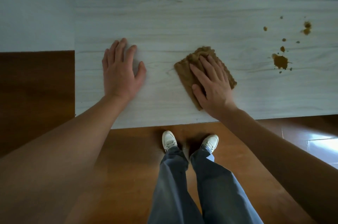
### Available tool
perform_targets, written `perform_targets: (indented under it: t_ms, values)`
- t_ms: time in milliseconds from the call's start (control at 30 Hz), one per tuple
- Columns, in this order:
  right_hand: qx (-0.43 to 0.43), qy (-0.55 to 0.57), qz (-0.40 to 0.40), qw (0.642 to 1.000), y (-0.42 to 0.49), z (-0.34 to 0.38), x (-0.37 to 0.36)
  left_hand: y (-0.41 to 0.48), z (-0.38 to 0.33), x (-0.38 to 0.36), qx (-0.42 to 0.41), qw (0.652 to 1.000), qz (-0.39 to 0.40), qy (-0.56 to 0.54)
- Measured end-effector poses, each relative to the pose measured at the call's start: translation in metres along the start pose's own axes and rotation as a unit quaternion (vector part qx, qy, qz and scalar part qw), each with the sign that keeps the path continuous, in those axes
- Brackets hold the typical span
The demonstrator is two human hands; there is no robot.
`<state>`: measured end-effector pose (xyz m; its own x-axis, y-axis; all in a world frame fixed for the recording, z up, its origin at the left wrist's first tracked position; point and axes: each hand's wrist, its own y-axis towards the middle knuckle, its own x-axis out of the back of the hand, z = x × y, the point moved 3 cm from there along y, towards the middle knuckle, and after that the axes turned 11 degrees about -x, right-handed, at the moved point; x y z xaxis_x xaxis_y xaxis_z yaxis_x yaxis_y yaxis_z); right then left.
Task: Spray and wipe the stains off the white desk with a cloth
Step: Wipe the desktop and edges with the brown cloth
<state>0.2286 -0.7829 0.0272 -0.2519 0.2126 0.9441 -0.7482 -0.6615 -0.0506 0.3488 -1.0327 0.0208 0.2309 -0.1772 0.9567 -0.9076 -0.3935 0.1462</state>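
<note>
While the right hand (213, 86) presses the folded brown fuzzy cloth (184, 70) down with straight fingers (206, 62), the brown splatter stains (279, 62) off to its right on the white wood-grain surface (182, 13) look untouched; left hand (120, 73) lies flat, holding nothing; most wiping's left to do, I reckon.

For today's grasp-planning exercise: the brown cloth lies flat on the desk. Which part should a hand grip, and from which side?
Probably the bunched far end of the cloth, pinched from above. The rest lies flat against the desk, leaving little edge to catch, while that end is raised in folds just beyond the right hand resting on it.
</note>
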Motion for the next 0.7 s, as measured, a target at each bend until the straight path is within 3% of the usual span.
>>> perform_targets:
  t_ms: [267, 467, 700]
  values:
    - [0.074, -0.037, 0.062, 0.995, -0.075, 0.003, -0.007, -0.004, -0.007, 0.002, -0.006, 0.999, 0.040, 0.025]
    - [-0.006, -0.052, 0.071, 0.996, -0.084, -0.065, 0.025, -0.008, -0.040, 0.010, 0.037, 0.993, 0.099, 0.041]
    - [-0.176, -0.012, 0.034, 0.984, -0.041, -0.099, 0.036, -0.011, -0.131, -0.010, -0.046, 0.989, 0.141, 0.018]
